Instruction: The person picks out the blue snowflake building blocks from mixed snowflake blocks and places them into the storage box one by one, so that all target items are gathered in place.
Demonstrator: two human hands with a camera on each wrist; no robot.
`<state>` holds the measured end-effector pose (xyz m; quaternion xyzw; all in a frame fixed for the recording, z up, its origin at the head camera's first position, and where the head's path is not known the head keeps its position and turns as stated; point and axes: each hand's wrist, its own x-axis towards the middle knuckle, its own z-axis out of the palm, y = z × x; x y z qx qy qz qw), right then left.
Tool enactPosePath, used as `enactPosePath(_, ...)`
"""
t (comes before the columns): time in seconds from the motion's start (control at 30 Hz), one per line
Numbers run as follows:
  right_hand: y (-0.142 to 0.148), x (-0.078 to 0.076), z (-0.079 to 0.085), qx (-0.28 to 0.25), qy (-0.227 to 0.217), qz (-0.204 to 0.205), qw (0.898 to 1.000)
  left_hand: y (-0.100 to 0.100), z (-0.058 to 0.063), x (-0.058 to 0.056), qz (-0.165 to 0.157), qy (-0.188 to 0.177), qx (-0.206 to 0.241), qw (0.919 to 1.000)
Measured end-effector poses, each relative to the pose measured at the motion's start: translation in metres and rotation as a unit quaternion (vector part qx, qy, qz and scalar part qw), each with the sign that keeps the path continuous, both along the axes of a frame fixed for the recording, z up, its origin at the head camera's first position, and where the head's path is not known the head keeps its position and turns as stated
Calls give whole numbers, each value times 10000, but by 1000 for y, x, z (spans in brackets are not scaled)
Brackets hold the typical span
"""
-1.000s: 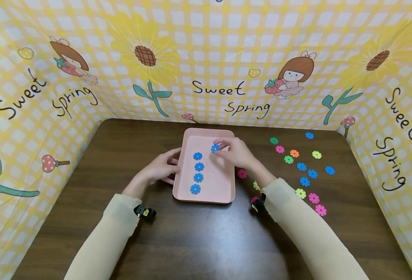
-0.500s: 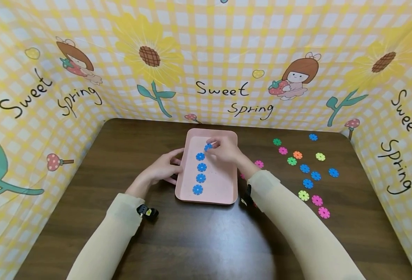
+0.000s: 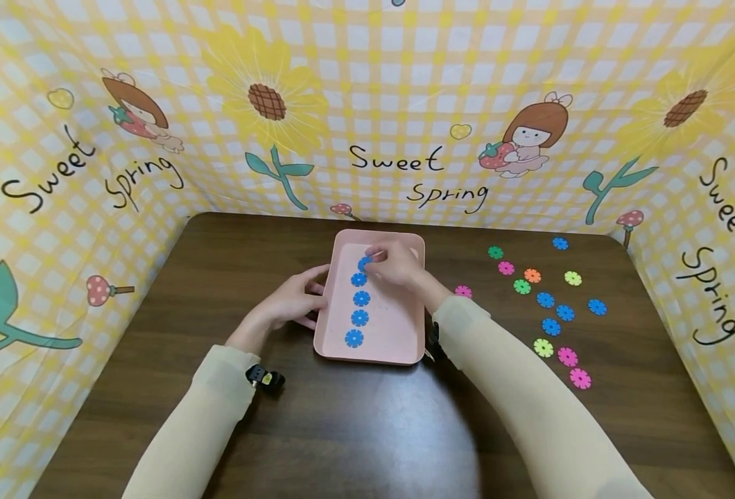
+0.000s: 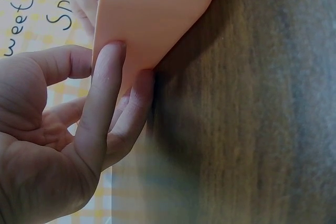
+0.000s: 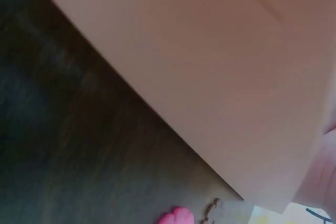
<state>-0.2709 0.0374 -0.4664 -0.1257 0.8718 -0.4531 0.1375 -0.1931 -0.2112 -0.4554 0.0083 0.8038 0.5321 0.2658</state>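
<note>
A pink tray lies on the brown table. Four blue notched snowflake discs, the nearest one among them, stand in a column on its left half. My right hand reaches over the tray's far part and pinches another blue snowflake disc between thumb and fingers, right at the column's far end. My left hand is at the tray's left side. In the left wrist view its fingertips rest against the tray's outer wall. The right wrist view shows mainly the tray's outer wall; the held disc is hidden there.
Right of the tray, loose snowflake discs lie scattered: blue, pink, green, orange and yellow-green. The right forearm passes over the table beside the tray. A yellow checked cloth surrounds the table.
My right hand has moved left across the tray with the pinched blue snowflake disc, bringing it into line with the column. My left hand has stayed at the tray's side.
</note>
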Motion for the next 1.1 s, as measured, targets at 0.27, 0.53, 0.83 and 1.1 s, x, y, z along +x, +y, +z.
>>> enactPosePath(0.27, 22, 9, 25, 114, 527, 162, 9984, 0, 0, 1, 18, 17, -27, 10000)
enactPosePath(0.53, 78, 28, 54, 244, 830, 192, 9961, 1, 1, 2, 16, 34, -38, 10000)
enactPosePath(0.83, 149, 45, 58, 401, 971, -151, 9943, 2, 0, 2, 49, 3, 60, 10000)
enactPosePath(1.1, 209, 57, 38, 588, 846, -545, 9932, 1, 0, 2, 20, 3, 71, 10000)
